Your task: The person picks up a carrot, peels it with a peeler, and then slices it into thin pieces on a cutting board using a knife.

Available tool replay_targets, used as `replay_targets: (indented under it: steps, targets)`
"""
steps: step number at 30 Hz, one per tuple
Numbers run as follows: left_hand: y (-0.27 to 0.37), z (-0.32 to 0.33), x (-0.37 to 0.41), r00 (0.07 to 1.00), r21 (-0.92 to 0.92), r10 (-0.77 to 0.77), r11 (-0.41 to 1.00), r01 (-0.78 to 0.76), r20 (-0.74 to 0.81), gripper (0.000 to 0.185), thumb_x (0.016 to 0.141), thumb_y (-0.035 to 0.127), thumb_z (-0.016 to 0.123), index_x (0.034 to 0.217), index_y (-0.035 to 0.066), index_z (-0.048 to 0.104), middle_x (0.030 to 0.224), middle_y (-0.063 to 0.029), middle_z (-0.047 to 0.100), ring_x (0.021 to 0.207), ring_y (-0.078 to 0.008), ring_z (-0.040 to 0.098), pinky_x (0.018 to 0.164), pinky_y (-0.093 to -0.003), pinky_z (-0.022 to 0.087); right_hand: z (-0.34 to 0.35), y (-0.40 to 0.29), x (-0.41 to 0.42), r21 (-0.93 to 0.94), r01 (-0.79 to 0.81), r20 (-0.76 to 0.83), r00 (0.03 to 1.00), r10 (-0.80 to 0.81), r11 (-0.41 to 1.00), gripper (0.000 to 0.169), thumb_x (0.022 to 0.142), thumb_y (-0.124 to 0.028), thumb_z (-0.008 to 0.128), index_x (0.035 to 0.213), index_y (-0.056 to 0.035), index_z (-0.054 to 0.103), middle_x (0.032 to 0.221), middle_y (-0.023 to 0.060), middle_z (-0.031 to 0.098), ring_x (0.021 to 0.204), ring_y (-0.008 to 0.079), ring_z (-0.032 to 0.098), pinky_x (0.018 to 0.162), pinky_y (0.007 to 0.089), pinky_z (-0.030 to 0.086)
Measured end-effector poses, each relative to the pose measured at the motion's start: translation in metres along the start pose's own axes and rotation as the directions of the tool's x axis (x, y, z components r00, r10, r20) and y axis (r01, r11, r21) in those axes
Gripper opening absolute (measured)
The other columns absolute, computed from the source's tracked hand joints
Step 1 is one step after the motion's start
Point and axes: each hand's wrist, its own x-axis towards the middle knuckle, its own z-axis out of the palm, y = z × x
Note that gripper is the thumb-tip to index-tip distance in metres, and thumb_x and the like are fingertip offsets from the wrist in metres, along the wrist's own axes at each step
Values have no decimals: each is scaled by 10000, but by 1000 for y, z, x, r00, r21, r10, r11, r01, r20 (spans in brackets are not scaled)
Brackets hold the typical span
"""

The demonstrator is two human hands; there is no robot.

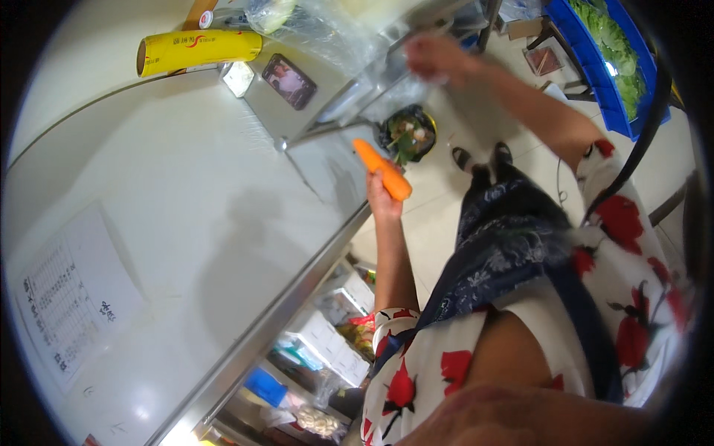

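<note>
A smooth orange carrot (393, 181) lies across the palm of my left hand (385, 192), with the thumb over it, beside the metal edge of the white tabletop (184, 223). Its thin end points up and left in the view. Farther up, my right hand (432, 58) is blurred near a metal sink-like edge and clear plastic; whether it holds anything cannot be told. Between and below the hands, a black-lined bin (410, 136) on the floor holds vegetable scraps and green leaves.
A yellow cling-film box (198, 51) and a phone (290, 81) lie at the table's upper end. A written sheet (81, 298) is at the left. Leafy greens fill a blue crate (594, 72) at upper right. White boxes (329, 345) stand on shelving under the table.
</note>
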Motion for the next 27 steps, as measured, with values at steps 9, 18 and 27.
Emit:
replay_targets:
  steps: [9, 18, 27]
  targets:
    - [-107, 70, 3, 984, 353, -33, 935, -32, 177, 394, 907, 122, 450, 1273, -1, 370, 1168, -96, 494, 1057, -172, 496, 916, -297, 397, -11, 152, -121, 135, -362, 15, 931, 364, 922, 593, 819, -233, 634, 1277, -3, 336, 1097, 112, 493, 981, 179, 519, 790, 305, 475]
    - [-249, 46, 15, 884, 918, -397, 387, -83, 247, 262, 825, 79, 573, 1075, 9, 537, 900, -49, 579, 804, -120, 553, 727, -238, 457, -98, 198, -297, 348, -165, -668, 647, 368, 923, 580, 801, -130, 624, 1297, -49, 336, 1002, 87, 527, 857, 165, 546, 785, 316, 445]
    - [-292, -61, 135, 937, 978, -340, -154, -139, 79, 333, 706, 89, 671, 1026, 38, 594, 854, -72, 628, 779, -167, 597, 729, -300, 479, -85, 265, -308, 395, -421, -632, 521, 574, 817, 561, 778, -112, 638, 1266, -40, 371, 958, 49, 505, 832, 141, 513, 779, 274, 425]
